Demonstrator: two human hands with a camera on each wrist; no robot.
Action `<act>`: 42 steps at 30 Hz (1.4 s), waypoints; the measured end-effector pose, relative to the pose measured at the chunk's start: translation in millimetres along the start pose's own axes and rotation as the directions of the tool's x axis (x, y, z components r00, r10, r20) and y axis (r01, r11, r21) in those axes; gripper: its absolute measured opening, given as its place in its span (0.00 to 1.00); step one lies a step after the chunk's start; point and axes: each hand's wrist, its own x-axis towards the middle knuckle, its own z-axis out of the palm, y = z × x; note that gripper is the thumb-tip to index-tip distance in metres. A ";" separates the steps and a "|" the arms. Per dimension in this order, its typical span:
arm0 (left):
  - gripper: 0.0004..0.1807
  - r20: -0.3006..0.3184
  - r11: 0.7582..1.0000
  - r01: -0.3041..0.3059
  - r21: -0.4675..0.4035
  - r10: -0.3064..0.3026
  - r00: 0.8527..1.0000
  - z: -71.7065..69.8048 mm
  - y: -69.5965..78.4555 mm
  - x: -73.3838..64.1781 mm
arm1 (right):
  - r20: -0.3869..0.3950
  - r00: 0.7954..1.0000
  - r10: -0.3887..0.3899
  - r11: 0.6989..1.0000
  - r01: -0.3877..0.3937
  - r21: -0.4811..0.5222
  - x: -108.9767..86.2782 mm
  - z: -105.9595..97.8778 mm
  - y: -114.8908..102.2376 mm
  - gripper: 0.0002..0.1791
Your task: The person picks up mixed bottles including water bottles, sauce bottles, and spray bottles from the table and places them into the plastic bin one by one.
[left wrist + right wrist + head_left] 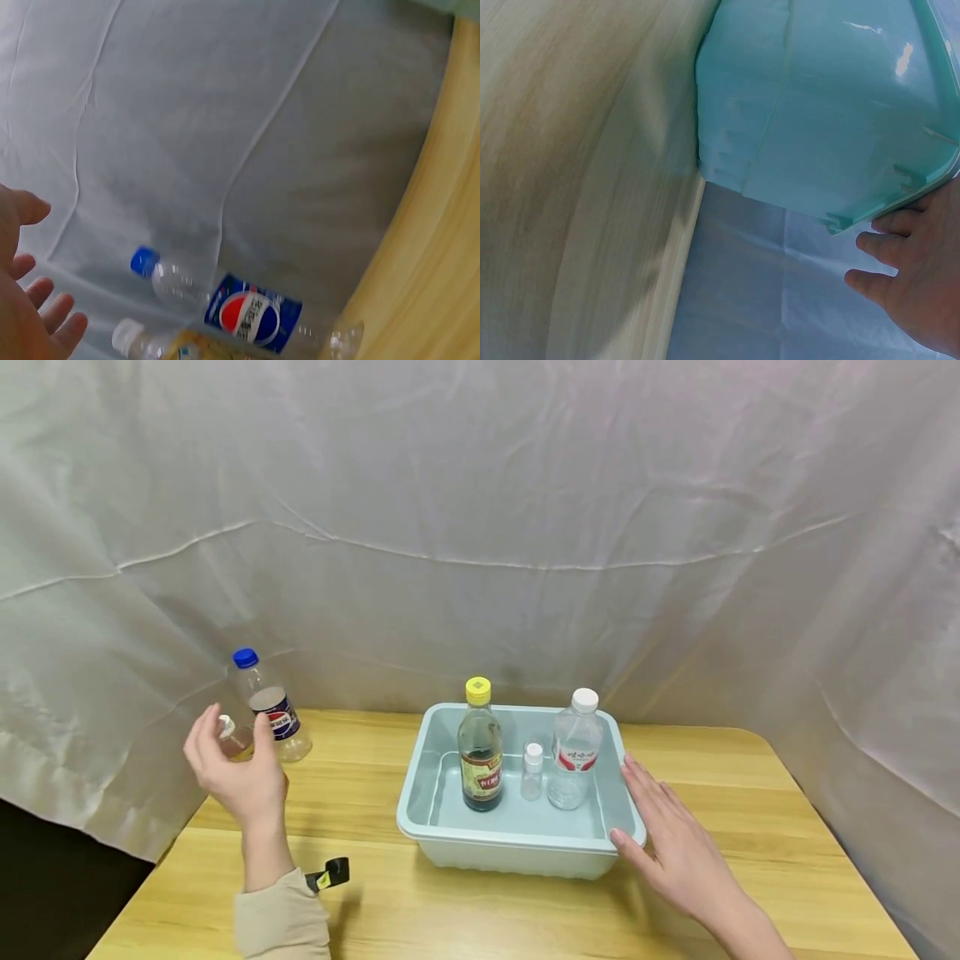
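At the left, my left hand [238, 781] is raised with its fingers and thumb apart, holding nothing. Just beyond it stand a Pepsi bottle [251, 313] with a blue cap and a white-capped bottle [196, 346] with a yellowish label. In the head view the hand partly hides the white-capped one. My right hand [682, 852] has straight fingers resting at the right rim of a light blue plastic bin [517, 838]. Inside the bin stand a yellow-capped bottle [481, 768] of dark liquid, a small white-capped bottle [532, 777] and a clear water bottle [576, 756].
Everything stands on a wooden table [375, 910]. A grey cloth [480, 610] hangs behind it and along both sides. A black strap [330, 873] sticks out at my left sleeve [283, 917].
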 end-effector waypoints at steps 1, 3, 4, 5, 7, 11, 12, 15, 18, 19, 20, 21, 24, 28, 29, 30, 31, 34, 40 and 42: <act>0.27 -0.025 1.000 0.013 0.002 -0.013 1.000 -2.3 -2.0 2.3 | 0.001 1.000 0.000 1.000 0.000 0.000 -0.2 0.1 0.2 0.45; 0.28 -0.056 0.999 0.036 0.005 -0.036 0.998 -7.4 -5.5 5.1 | 0.002 1.000 -0.001 1.000 0.001 -0.001 -0.5 0.3 0.5 0.45; 0.28 -0.066 0.998 0.061 -0.001 -0.061 0.996 -9.4 -7.6 6.5 | 0.001 1.000 -0.001 1.000 0.001 -0.001 -0.6 0.4 0.7 0.45; 0.29 -0.070 0.996 0.087 -0.007 -0.087 0.994 -11.2 -9.8 7.5 | 0.001 1.000 0.000 1.000 0.000 -0.001 -0.7 0.4 0.9 0.45; 0.30 -0.068 0.992 0.129 -0.008 -0.129 0.989 -14.3 -15.8 8.4 | 0.000 1.000 0.000 1.000 0.000 -0.001 -0.7 0.5 1.0 0.45; 0.34 -0.054 0.978 0.209 -0.016 -0.210 0.976 -17.1 -28.6 9.0 | 0.000 1.000 0.004 1.000 -0.004 -0.003 -0.6 0.3 0.6 0.45; 0.35 -0.050 0.974 0.227 -0.018 -0.227 0.973 -17.4 -31.9 8.9 | 0.000 1.000 0.004 1.000 -0.004 -0.002 -0.4 0.3 0.4 0.45; 0.36 -0.027 0.959 0.284 -0.024 -0.285 0.958 -17.5 -41.2 7.7 | -0.002 1.000 0.005 1.000 -0.005 -0.001 -0.6 -0.3 0.0 0.45; 0.37 -0.010 0.943 0.333 0.011 -0.333 0.943 -17.2 -49.2 5.6 | -0.005 1.000 0.000 1.000 0.000 0.000 -0.6 -0.5 -0.4 0.45; 0.38 -0.007 0.939 0.343 0.024 -0.343 0.939 -17.0 -51.4 4.8 | -0.005 1.000 -0.001 1.000 0.001 0.000 -0.6 -0.5 -0.4 0.45; 0.38 -0.006 0.937 0.347 0.035 -0.347 0.938 -17.0 -53.3 4.2 | -0.006 1.000 -0.002 1.000 0.002 0.001 -0.6 -0.4 -0.4 0.44; 0.38 -0.005 0.937 0.346 0.045 -0.346 0.938 -16.8 -55.2 3.7 | -0.007 1.000 -0.003 1.000 0.003 0.001 -0.7 -0.3 -0.4 0.44; 0.38 -0.006 0.939 0.337 0.063 -0.338 0.941 -16.3 -59.3 3.3 | -0.008 1.000 -0.005 1.000 0.005 0.000 -0.6 0.2 -0.2 0.44; 0.38 -0.014 0.942 0.327 0.076 -0.327 0.945 -16.2 -63.6 4.4 | -0.010 1.000 -0.005 1.000 0.005 -0.004 -0.3 0.5 0.2 0.44; 0.38 -0.016 0.942 0.327 0.082 -0.326 0.945 -16.2 -64.8 5.1 | -0.011 1.000 -0.005 1.000 0.005 -0.003 -0.2 0.5 0.3 0.44; 0.38 -0.018 0.943 0.321 0.091 -0.321 0.947 -16.4 -66.2 5.5 | -0.012 1.000 -0.006 1.000 0.006 -0.003 0.0 0.5 0.3 0.44; 0.37 -0.021 0.943 0.316 0.102 -0.315 0.949 -16.5 -67.6 5.8 | -0.013 1.000 -0.006 1.000 0.006 -0.002 0.0 0.6 0.5 0.44; 0.36 -0.025 0.947 0.294 0.128 -0.294 0.956 -17.3 -71.8 6.0 | -0.015 1.000 -0.008 1.000 0.008 -0.001 -0.1 1.1 0.8 0.44; 0.35 -0.024 0.949 0.278 0.150 -0.277 0.960 -17.6 -75.4 4.2 | -0.019 1.000 -0.010 1.000 0.010 -0.004 -0.8 2.1 1.0 0.45; 0.35 -0.024 0.947 0.283 0.149 -0.283 0.959 -17.1 -75.6 3.9 | -0.020 1.000 -0.011 1.000 0.011 -0.005 -0.7 2.1 1.1 0.45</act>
